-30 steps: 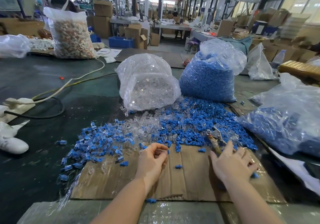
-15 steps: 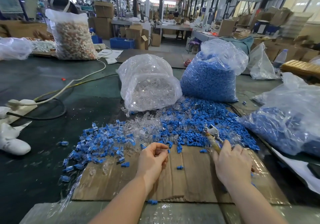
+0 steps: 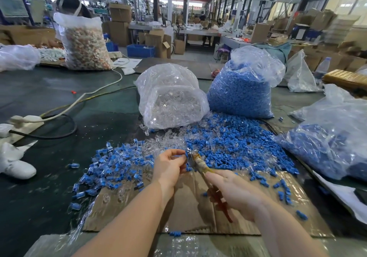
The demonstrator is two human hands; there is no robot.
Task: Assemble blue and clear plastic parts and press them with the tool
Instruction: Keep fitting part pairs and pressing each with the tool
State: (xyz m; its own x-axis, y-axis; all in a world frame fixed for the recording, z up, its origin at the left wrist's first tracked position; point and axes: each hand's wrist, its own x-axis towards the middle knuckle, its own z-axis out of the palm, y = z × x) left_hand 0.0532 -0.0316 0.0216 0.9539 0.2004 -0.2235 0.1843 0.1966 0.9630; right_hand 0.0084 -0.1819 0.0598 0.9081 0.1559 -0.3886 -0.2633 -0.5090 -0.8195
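Note:
My left hand (image 3: 168, 167) pinches a small blue and clear part (image 3: 183, 156) above a cardboard sheet (image 3: 190, 207). My right hand (image 3: 236, 193) grips pliers (image 3: 200, 166) with red handles and a taped neck; their jaws meet the part at my left fingertips. Loose blue parts (image 3: 234, 143) lie heaped behind my hands, clear parts (image 3: 166, 141) are scattered in the middle, and joined blue and clear pieces (image 3: 111, 165) are spread to the left.
A bag of clear parts (image 3: 170, 100) and a bag of blue parts (image 3: 244, 90) stand behind the piles. Another bag with blue pieces (image 3: 333, 141) lies at right. Cables (image 3: 65, 108) and a power strip (image 3: 25, 118) lie on the dark table at left.
My right hand picked the pliers up off the pile and swung them left to my left hand, which rose slightly with its part.

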